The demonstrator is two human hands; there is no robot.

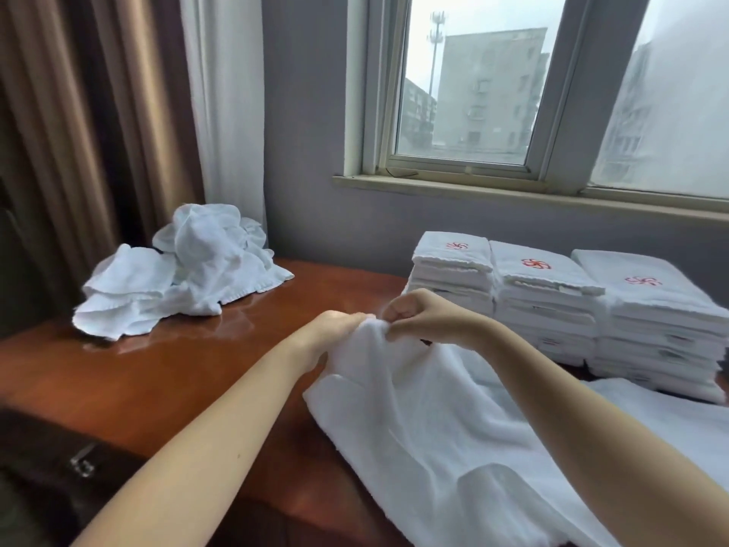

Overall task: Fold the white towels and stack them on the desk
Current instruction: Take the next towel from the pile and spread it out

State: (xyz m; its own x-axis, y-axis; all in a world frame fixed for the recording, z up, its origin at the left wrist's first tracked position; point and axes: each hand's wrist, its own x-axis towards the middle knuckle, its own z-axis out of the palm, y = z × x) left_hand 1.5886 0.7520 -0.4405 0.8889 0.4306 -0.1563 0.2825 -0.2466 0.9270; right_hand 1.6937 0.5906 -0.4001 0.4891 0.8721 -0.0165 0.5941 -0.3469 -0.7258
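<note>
A white towel [426,420] lies spread over the near right part of the wooden desk [157,373]. My left hand [335,329] and my right hand [426,313] pinch its far edge close together, lifting it a little off the desk. Three stacks of folded white towels [552,305] with red emblems stand in a row at the back right, just beyond my right hand. A heap of crumpled white towels [185,270] lies at the back left of the desk.
A grey wall and a window [473,92] with its sill rise behind the desk. Brown and white curtains [118,112] hang at the left. A dark bag with a metal clasp [81,463] sits below the desk's near left edge.
</note>
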